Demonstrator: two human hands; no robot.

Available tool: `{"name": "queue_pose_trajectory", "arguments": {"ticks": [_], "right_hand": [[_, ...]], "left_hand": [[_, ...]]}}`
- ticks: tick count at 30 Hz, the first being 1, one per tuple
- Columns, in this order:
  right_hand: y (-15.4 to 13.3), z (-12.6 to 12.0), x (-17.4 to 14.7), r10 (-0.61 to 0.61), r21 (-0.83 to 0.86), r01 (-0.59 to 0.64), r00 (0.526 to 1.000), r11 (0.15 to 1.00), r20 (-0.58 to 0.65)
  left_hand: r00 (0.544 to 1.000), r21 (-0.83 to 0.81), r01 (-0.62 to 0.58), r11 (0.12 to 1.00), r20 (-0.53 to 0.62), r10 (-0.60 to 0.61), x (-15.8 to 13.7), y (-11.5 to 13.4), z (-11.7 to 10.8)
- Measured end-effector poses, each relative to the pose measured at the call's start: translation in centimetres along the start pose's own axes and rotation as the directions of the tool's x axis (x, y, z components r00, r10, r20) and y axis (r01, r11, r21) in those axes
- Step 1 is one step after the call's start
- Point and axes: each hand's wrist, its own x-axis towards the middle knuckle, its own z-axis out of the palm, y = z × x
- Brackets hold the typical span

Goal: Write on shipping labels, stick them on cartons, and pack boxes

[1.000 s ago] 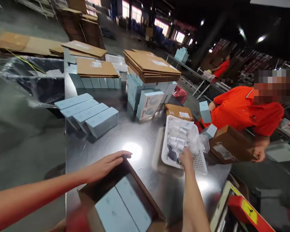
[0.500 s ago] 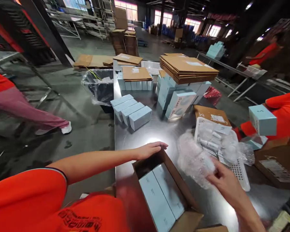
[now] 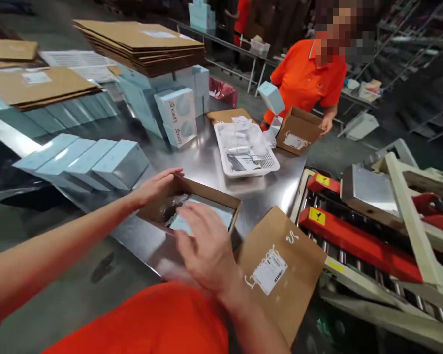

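A brown cardboard carton (image 3: 210, 192) lies open-topped on the metal table in front of me, with light-blue boxes (image 3: 214, 209) inside. Clear bubble wrap (image 3: 174, 204) sits in the carton's left end. My left hand (image 3: 157, 187) rests against that end wall, fingers stretched along its rim. Over the carton's near side hovers my right hand (image 3: 206, 241), its fingers and thumb apart and nothing visible in it. It hides part of the boxes. Beside my right forearm is a flat carton piece (image 3: 299, 265) with a white label.
Light-blue boxes (image 3: 120, 162) stand in a row at left. Behind are more boxes (image 3: 177, 115) under stacked flat cardboard (image 3: 143, 46). A white basket (image 3: 251, 172) holds bubble-wrapped items. Across the table a person in orange (image 3: 302, 73) holds another carton (image 3: 299, 130). A roller machine (image 3: 362, 241) stands at right.
My right hand has moved from beside the basket to above the carton and let go of the bubble wrap, which now lies inside. The view has turned right.
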Motion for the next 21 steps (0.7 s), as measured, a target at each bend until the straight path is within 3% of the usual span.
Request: {"name": "queue_pose_trajectory", "arguments": {"ticks": [2,4,6,8,10,13,16,21], "right_hand": [[0.5,-0.9,-4.5,0.19,-0.011,-0.201,0.939,0.979,-0.286],[1.8,-0.5,-9.3,0.376,0.046,-0.391,0.835,0.919,-0.401],[3.5,0.6,-14.0,0.536,0.13,-0.532,0.744,0.836,-0.399],[5.0,1.3,-18.6,0.676,0.096,-0.685,0.67,0.722,-0.307],[6.1,1.4,-22.9,0.774,-0.093,-0.8,0.597,0.592,-0.211],[7.0,0.6,-27.6,0.861,-0.407,-0.822,0.488,0.399,-0.142],[7.5,-0.1,-29.6,0.887,-0.559,-0.761,0.452,0.33,-0.092],[8.3,-0.3,-29.9,0.865,-0.593,-0.71,0.5,0.378,-0.048]], "left_hand": [[1.0,0.088,-0.015,0.996,0.025,0.013,0.1,0.3,0.2],[0.999,0.194,-0.043,0.98,0.036,0.037,0.0,0.4,0.3],[0.997,0.289,-0.067,0.955,0.041,0.058,-0.1,0.4,0.3],[0.997,0.339,-0.073,0.938,0.035,0.065,-0.2,0.4,0.3],[0.998,0.344,-0.059,0.937,0.019,0.056,-0.2,0.5,0.4],[0.999,0.325,-0.034,0.945,0.003,0.035,-0.4,0.9,0.7],[1.0,0.307,-0.025,0.951,-0.005,0.028,-0.5,1.1,0.9],[0.999,0.288,-0.034,0.957,0.001,0.035,-0.7,0.9,0.7]]}}
